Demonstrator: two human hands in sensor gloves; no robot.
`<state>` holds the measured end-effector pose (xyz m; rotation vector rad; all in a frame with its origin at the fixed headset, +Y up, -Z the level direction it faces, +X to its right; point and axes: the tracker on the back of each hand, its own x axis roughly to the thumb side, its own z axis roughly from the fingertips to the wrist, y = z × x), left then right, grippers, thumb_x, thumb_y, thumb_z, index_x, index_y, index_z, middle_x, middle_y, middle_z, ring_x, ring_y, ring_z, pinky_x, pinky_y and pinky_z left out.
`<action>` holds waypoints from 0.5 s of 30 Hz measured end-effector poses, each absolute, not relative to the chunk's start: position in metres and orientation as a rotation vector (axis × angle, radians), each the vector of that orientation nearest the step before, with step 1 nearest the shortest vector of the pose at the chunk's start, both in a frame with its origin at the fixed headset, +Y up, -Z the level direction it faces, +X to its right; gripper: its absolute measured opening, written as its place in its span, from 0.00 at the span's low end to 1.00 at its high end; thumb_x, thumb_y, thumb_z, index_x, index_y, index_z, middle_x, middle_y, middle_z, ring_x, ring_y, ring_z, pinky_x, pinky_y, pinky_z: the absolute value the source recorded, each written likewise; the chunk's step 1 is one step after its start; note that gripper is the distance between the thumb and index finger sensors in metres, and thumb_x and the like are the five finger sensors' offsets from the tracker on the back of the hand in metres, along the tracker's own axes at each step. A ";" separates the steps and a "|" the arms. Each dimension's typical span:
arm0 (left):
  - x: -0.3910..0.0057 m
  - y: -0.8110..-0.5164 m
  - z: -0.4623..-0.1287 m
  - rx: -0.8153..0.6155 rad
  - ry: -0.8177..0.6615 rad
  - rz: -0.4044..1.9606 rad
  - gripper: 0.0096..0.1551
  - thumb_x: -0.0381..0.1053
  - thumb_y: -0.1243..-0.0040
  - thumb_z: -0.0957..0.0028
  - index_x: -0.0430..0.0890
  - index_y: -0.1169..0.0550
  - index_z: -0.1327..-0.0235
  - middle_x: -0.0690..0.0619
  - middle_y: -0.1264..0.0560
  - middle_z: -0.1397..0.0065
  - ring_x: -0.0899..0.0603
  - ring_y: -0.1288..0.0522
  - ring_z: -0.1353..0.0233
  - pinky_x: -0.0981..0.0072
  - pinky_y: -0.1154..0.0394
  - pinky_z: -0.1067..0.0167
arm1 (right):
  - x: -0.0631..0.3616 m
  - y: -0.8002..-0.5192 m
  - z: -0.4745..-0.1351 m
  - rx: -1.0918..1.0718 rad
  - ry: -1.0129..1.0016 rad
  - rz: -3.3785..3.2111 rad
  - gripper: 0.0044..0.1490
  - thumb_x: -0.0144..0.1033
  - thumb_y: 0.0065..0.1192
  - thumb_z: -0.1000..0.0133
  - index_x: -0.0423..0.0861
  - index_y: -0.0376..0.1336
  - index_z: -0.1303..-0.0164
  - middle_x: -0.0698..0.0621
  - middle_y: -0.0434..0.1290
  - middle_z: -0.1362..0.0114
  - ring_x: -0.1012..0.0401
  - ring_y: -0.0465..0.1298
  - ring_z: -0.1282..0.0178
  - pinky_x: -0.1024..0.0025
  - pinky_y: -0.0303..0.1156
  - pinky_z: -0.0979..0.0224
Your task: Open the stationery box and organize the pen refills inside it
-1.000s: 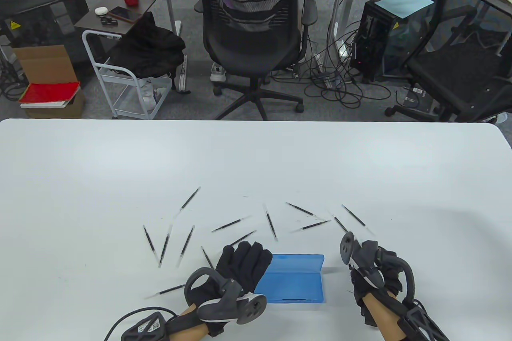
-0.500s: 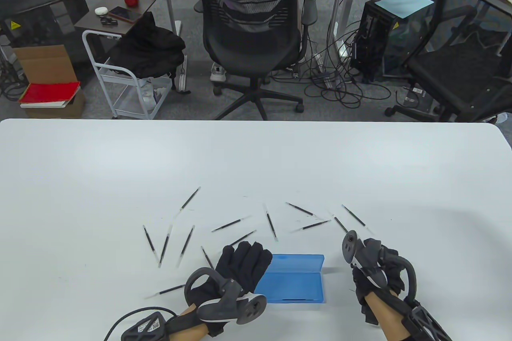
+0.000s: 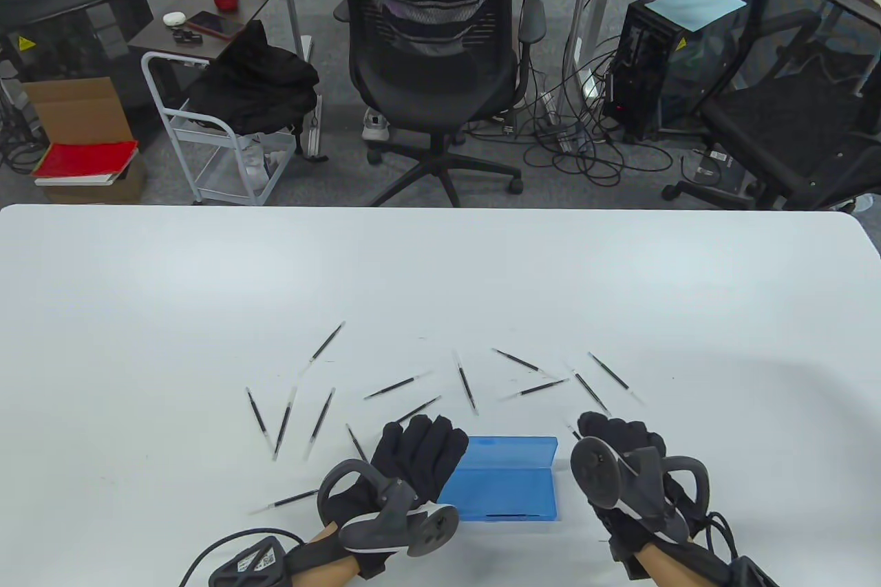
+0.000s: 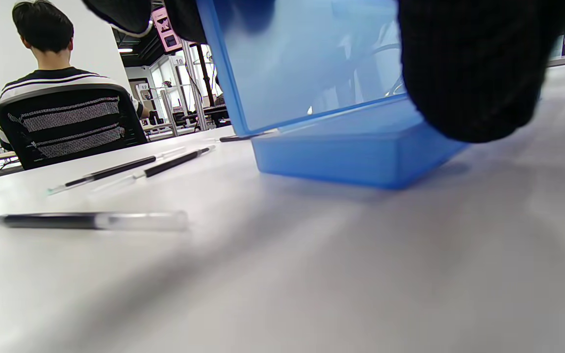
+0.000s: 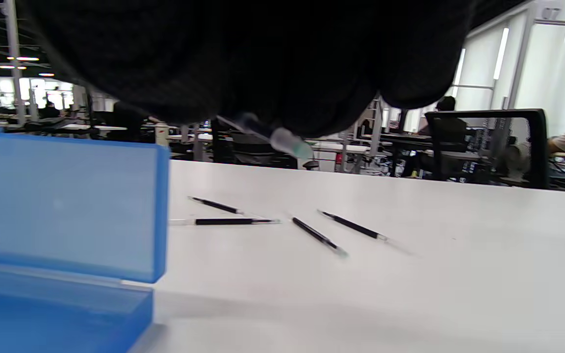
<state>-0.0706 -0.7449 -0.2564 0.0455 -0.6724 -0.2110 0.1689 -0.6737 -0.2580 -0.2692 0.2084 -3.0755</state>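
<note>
The blue translucent stationery box (image 3: 506, 487) lies open near the table's front edge, lid upright on its far side; it also fills the left wrist view (image 4: 341, 147). One pen refill (image 3: 513, 516) lies inside it. My left hand (image 3: 427, 439) holds the lid's left end, thumb (image 4: 464, 73) in front and fingers behind. Just right of the box, my right hand (image 3: 599, 425) pinches a pen refill (image 5: 282, 139). Several loose refills (image 3: 468, 391) lie scattered beyond the box.
Refills also lie left of my left hand (image 3: 285, 418) and right of the box's far side (image 5: 317, 235). An office chair (image 3: 433, 57) and a trolley (image 3: 220, 126) stand beyond the table's far edge (image 3: 440, 207).
My right hand has turned palm down and shifted left toward the box, still pinching its refill. The left hand and the box have not moved.
</note>
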 end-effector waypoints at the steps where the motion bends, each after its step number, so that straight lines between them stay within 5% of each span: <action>1: -0.071 -0.745 -0.257 0.042 -0.672 -0.208 0.71 0.70 0.35 0.53 0.42 0.59 0.12 0.39 0.57 0.08 0.27 0.49 0.11 0.29 0.44 0.20 | 0.161 -0.675 -0.253 -0.351 0.213 -3.051 0.36 0.39 0.77 0.49 0.43 0.66 0.31 0.49 0.83 0.42 0.48 0.83 0.43 0.41 0.75 0.31; 15: -0.071 -0.745 -0.259 0.029 -0.670 -0.197 0.72 0.70 0.34 0.54 0.43 0.60 0.12 0.39 0.58 0.08 0.28 0.49 0.11 0.29 0.44 0.20 | 0.092 -0.731 -0.238 -0.872 0.141 -2.759 0.36 0.40 0.76 0.49 0.45 0.65 0.31 0.51 0.82 0.41 0.50 0.83 0.42 0.42 0.75 0.28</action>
